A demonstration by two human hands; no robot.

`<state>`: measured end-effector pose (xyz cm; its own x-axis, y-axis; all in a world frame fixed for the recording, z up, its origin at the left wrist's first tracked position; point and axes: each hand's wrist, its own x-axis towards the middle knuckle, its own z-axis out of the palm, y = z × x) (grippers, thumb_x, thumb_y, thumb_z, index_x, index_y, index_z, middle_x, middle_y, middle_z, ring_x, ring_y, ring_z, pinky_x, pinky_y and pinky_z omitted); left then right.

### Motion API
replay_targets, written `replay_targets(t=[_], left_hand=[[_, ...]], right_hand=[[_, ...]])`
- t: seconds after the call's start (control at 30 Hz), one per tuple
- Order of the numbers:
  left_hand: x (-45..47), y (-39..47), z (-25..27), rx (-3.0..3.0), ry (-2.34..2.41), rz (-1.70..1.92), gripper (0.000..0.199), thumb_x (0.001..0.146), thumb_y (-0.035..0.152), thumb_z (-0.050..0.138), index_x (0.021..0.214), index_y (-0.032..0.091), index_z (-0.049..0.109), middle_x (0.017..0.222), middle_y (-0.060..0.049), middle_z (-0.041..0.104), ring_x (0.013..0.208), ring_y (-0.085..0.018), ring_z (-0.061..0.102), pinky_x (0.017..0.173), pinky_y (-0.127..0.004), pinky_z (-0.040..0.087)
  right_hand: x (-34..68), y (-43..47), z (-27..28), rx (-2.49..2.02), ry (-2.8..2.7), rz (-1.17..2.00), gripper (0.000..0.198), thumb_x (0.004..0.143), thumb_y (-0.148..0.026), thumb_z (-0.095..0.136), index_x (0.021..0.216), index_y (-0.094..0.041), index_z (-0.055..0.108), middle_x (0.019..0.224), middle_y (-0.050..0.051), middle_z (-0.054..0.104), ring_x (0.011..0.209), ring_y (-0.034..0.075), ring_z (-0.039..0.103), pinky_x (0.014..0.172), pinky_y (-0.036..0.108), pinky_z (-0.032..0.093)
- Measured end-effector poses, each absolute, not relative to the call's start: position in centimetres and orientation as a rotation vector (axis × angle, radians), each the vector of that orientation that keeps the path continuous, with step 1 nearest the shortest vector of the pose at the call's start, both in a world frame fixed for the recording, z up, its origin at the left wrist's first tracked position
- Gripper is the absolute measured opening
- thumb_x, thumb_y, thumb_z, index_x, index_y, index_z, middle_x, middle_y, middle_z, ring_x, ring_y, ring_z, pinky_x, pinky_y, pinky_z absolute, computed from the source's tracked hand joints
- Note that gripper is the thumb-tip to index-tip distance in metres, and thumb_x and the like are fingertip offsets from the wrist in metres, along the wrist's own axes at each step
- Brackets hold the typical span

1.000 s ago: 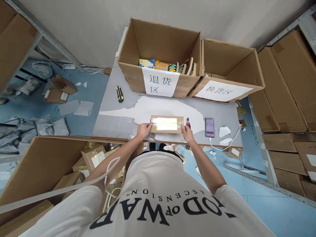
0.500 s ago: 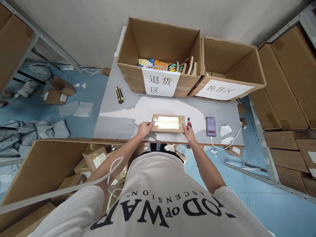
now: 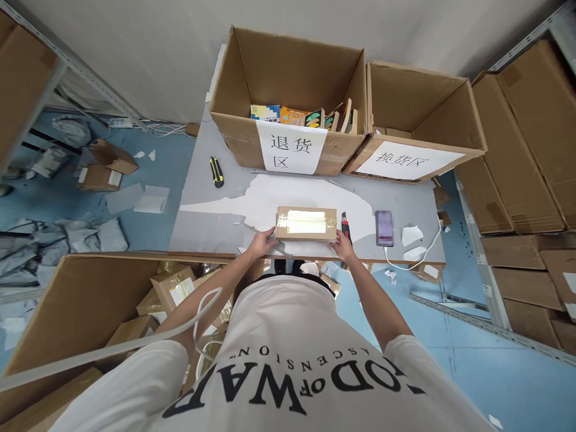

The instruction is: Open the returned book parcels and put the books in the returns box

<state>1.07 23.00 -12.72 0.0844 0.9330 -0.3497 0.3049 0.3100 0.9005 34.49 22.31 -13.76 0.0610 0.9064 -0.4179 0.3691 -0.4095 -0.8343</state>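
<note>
A small brown cardboard box [image 3: 306, 234] with a white label and clear tape lies in front of me near the table's front edge. My left hand [image 3: 262, 243] grips its left end low down, fingers curled at the near corner. At the right near corner my right hand [image 3: 343, 247] holds the box, its fingertips partly hidden. Just beyond that hand a red and black utility knife [image 3: 345, 227] lies on the table. Farther left is a yellow and black utility knife [image 3: 216, 172].
Two open cartons stand at the back: a left carton [image 3: 243, 144] holding several books, and a right carton [image 3: 470, 144]. A phone [image 3: 384, 228] on a white cable and paper scraps [image 3: 411, 234] lie rightward. A large carton [image 3: 67, 300] of parcels stands at lower left.
Both hands have slid lower along the box's ends, thumbs moving off its top face. The box's near side shows more, and more of the red utility knife is visible.
</note>
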Motion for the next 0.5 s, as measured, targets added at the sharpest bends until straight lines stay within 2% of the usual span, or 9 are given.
replay_targets(t=[0.13, 0.27, 0.4, 0.5], left_hand=[[1.8, 22.7, -12.5, 1.284, 1.473, 0.672, 0.053, 0.067, 0.046, 0.069, 0.11, 0.014, 0.07, 0.085, -0.004, 0.074, 0.088, -0.027, 0.066, 0.085, -0.037, 0.052], [1.6, 22.9, -11.4, 1.426, 1.499, 0.609, 0.05, 0.082, 0.049, 0.052, 0.11, 0.012, 0.07, 0.083, -0.005, 0.073, 0.082, -0.024, 0.065, 0.08, -0.033, 0.05], [1.6, 24.1, -10.7, 1.454, 1.648, 0.598, 0.053, 0.088, 0.051, 0.039, 0.099, 0.013, 0.074, 0.092, -0.006, 0.073, 0.09, -0.025, 0.064, 0.082, -0.031, 0.047], [2.1, 25.2, -10.8, 1.429, 1.737, 0.519, 0.055, 0.087, 0.054, 0.039, 0.087, 0.013, 0.075, 0.082, -0.005, 0.072, 0.087, -0.024, 0.064, 0.078, -0.03, 0.046]], right_hand=[[33.8, 22.4, -14.2, -1.782, -1.308, 1.396, 0.047, 0.068, -0.031, 0.063, 0.114, -0.025, 0.053, 0.112, 0.008, 0.065, 0.103, 0.022, 0.061, 0.095, 0.043, 0.047], [33.7, 22.4, -13.1, -1.601, -1.31, 1.409, 0.038, 0.073, -0.045, 0.06, 0.104, -0.024, 0.053, 0.113, 0.008, 0.063, 0.109, 0.022, 0.057, 0.094, 0.037, 0.046], [33.7, 22.3, -12.0, -1.808, -1.358, 1.339, 0.037, 0.078, -0.06, 0.05, 0.083, -0.023, 0.05, 0.083, 0.003, 0.062, 0.08, 0.019, 0.057, 0.08, 0.035, 0.046], [33.3, 22.6, -11.7, -1.94, -1.372, 1.266, 0.043, 0.079, -0.065, 0.045, 0.078, -0.022, 0.05, 0.077, 0.002, 0.059, 0.073, 0.017, 0.053, 0.074, 0.033, 0.044]])
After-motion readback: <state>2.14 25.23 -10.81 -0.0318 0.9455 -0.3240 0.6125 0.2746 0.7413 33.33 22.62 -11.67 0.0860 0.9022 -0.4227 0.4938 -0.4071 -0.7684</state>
